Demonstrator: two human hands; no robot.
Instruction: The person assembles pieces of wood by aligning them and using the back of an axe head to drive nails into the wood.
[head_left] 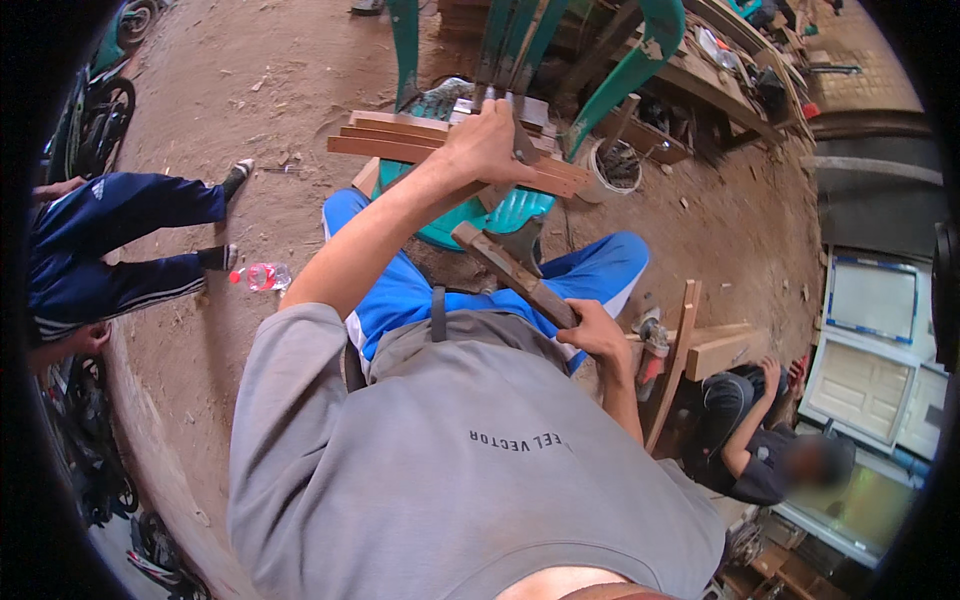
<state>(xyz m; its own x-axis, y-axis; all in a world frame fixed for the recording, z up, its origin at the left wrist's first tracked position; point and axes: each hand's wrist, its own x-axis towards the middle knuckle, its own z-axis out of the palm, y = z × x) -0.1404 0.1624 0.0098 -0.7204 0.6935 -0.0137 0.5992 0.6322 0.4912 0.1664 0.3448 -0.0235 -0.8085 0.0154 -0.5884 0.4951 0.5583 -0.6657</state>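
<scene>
My left hand is closed over a bundle of long reddish-brown wooden strips. The strips lie across the seat of a green plastic chair. A dark, narrow piece shows beside its fingers; I cannot make out what the hand grips. Lower down, above my lap, my right hand is wrapped round one end of a thick, squared wooden stick. That stick slants up and left, its far end apart from the strips. A dark grey shape shows just behind it; whether the two are joined, I cannot tell.
A white bucket stands right of the chair, near a cluttered workbench. Boards and a power tool lie by my right side. People sit at left and right. A plastic bottle lies on the ground.
</scene>
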